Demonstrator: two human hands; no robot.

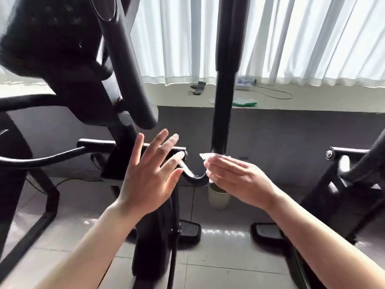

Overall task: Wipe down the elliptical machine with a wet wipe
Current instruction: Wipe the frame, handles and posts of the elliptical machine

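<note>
Just beyond right hand fingertips, wet wipe, against black upright bar

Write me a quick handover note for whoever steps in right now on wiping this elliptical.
Left hand: open, fingers spread, holding nothing, in front of the black crossbar.
Right hand: fingers straight, with the wet wipe at its fingertips, next to the upright handle pole at its lower end.
Green wipe pack sits on the windowsill.
Done: cannot tell which parts are already wiped.
Left: probably the pole, crossbar, console and pedals.
</note>
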